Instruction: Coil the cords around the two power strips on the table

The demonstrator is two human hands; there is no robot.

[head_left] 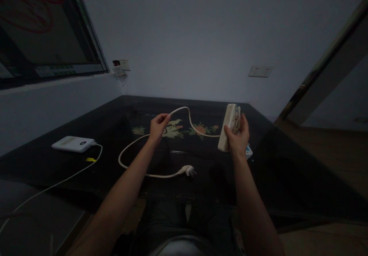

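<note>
My right hand grips a cream power strip, held upright and tilted above the dark table. Several loops of cord seem bunched between the strip and my fingers, though the detail there is dim. From the strip a pale power cord curves across to my left hand, which pinches it between thumb and fingers. Beyond that hand the cord loops down to the left and back along the table. It ends in a plug lying near the front edge, prongs pointing right.
On the left of the black table lies a white power bank with a cable running off the edge. A yellow tag is beside that cable. Behind my right wrist sits a small white-blue item. Wall sockets are at the back.
</note>
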